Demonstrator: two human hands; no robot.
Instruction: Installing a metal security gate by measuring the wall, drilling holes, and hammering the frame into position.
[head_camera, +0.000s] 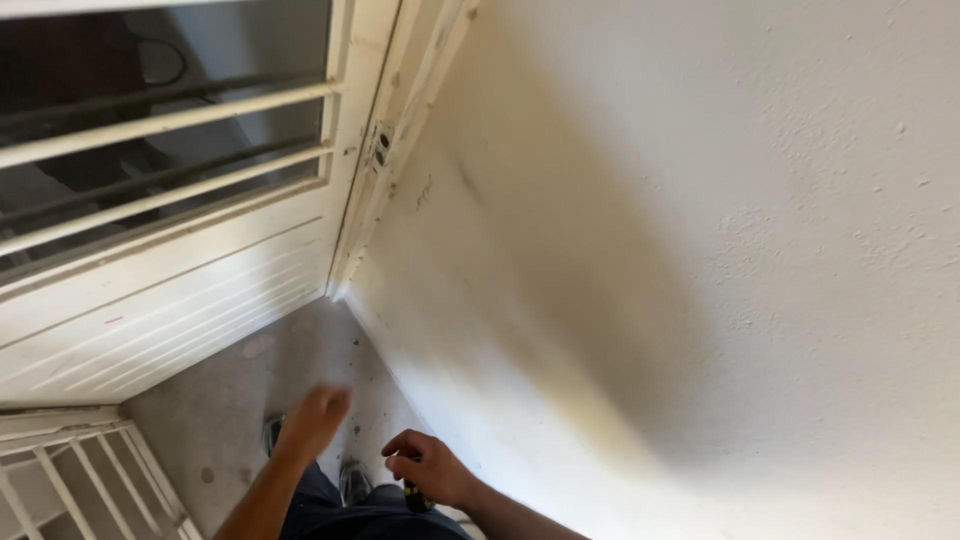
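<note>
Head view, looking down a white wall (700, 250) with a rough, pebbled plaster skin; a broad grey shadow lies slantwise across it. The wall serves as the landmark here.

Left of the wall, meeting it at a corner, stands a white door (180, 300) with flat grooved panels below and horizontal bars (160, 125) over dark glass above. Its frame by the wall is chipped and marked. At the wall's foot the floor (260, 390) is grey, speckled concrete with pale blotches.

The right hand (430, 468) hangs close to the wall's base, fingers curled inward around a small dark object (412, 494) with a hint of yellow. Only its lower end shows under the palm, so its shape and kind are hard to make out. The left hand (315, 418) is farther from the wall, over the floor, and motion-blurred; its fingers seem drawn together, but I cannot tell for sure, and nothing shows in it.

Below the hands, dark trousers and shoes (350, 482) are partly covered by the forearms. Farthest from the wall, in the bottom left corner, a white slatted railing (70, 470) is cut off by the picture's edge.
</note>
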